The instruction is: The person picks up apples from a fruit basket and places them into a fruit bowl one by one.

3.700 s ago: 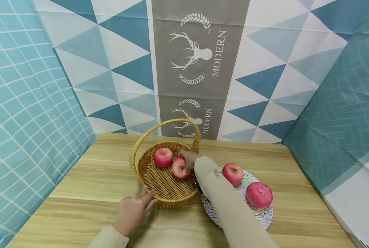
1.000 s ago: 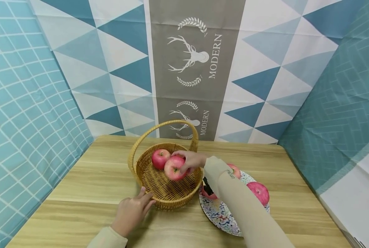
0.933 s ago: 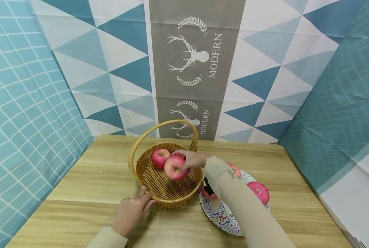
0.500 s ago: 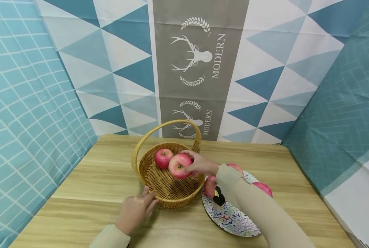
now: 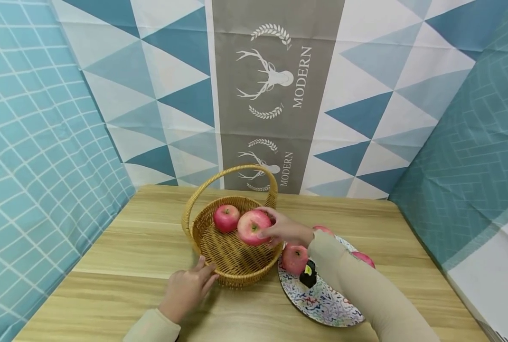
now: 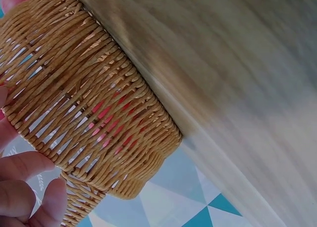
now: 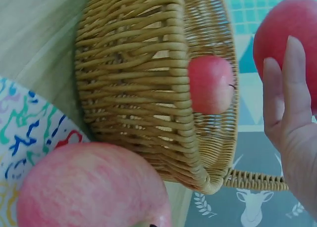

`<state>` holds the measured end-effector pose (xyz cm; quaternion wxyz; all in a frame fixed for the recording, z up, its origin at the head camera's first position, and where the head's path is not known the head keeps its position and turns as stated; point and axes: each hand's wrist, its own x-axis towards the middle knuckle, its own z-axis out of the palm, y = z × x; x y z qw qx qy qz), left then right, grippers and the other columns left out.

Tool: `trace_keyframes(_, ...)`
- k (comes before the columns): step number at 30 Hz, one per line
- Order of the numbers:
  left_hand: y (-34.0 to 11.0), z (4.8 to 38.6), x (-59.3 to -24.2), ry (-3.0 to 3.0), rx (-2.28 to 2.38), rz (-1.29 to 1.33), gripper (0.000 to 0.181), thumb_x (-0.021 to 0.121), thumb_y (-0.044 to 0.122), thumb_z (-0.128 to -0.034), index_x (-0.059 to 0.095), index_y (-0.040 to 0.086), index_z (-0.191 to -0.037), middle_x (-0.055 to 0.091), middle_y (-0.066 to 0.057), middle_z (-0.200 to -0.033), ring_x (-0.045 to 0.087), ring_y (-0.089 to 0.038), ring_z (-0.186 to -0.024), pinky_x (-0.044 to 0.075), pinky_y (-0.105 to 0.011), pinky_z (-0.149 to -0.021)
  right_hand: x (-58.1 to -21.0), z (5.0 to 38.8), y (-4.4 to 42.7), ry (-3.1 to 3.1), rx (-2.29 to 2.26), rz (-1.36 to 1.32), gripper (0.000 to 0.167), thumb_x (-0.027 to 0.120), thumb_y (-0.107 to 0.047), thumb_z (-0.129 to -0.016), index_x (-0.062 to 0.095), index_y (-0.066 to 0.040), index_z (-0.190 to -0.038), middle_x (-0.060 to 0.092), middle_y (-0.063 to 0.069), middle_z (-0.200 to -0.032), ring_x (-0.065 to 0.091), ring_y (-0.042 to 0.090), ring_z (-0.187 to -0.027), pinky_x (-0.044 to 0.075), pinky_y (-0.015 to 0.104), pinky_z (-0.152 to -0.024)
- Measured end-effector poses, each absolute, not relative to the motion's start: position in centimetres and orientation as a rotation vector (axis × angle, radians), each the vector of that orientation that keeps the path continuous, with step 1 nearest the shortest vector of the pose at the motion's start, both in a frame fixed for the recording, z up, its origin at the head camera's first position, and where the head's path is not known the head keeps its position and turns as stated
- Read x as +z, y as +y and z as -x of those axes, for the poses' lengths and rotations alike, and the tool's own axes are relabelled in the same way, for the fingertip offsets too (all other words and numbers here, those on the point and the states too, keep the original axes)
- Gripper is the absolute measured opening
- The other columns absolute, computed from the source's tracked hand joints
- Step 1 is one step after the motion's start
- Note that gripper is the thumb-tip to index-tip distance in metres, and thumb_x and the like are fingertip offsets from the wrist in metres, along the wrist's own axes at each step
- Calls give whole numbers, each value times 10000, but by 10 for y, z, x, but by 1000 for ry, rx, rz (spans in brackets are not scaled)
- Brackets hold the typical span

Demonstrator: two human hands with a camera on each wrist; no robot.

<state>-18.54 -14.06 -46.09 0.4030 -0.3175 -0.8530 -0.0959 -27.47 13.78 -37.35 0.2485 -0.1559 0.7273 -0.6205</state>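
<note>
A round wicker basket [image 5: 232, 275] with a tall arched handle stands on the table. One red apple [image 5: 226, 218] lies inside it, toward the back. My right hand [image 5: 286, 230] grips another apple [image 5: 254, 228], raised above the basket's right part; the right wrist view shows this apple [image 7: 292, 44] apart from the basket. At the basket's front left, my left hand [image 5: 187, 289] holds the rim, with fingertips [image 6: 29, 163] against the wicker. A patterned round plate [image 5: 318, 308] sits right of the basket, carrying an apple [image 5: 294, 259] and others partly hidden by my right sleeve.
On the plate's far side an apple [image 5: 324, 230] peeks past the sleeve, and another apple [image 5: 363, 258] shows at its right. A small black device [image 5: 308, 274] hangs by my right wrist. Patterned cloth [image 5: 271, 95] backs the wooden table [image 5: 108, 266].
My right hand, earlier down in the basket at an apple, has lifted that apple and shifted right with it. More of the plate's left apple now shows. The left hand stays on the rim.
</note>
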Motion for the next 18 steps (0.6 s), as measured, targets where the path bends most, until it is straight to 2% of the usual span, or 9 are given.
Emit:
trace_keyframes(3,-138,184,-460,-2155,-241,804,532,358,464,-1024,717,96,-888,703,-222,-844,512,-198,-320,258,-228,-311,-374,271,148,1886,-1753,411,785,636,-50,-880,172,-112,-1510,395,228,-1336,623,222,-706,540,321,-606)
trace_keyframes(6,-135,184,-459,-2156,-229,808,552,332,467,-1029,724,100,-899,706,-216,-860,515,-190,-322,268,-229,-310,-373,267,159,1792,-1830,364,790,592,-42,-888,122,-108,-1519,377,220,-1337,597,174,-633,526,282,-574)
trace_keyframes(11,-135,183,-458,-2160,-235,789,607,272,474,-1035,728,101,-890,704,-222,-861,542,-216,-345,276,-239,-316,-370,261,167,1667,-1892,331,762,559,-34,-890,126,-98,-1514,484,203,-1243,570,83,-511,514,234,-528)
trace_keyframes(18,-139,182,-460,-2154,-241,769,596,282,473,-1034,725,100,-890,702,-226,-864,524,-208,-331,255,-231,-313,-368,253,170,1627,-1835,289,753,537,-36,-914,99,-106,-1523,497,210,-1218,609,103,-567,509,211,-517)
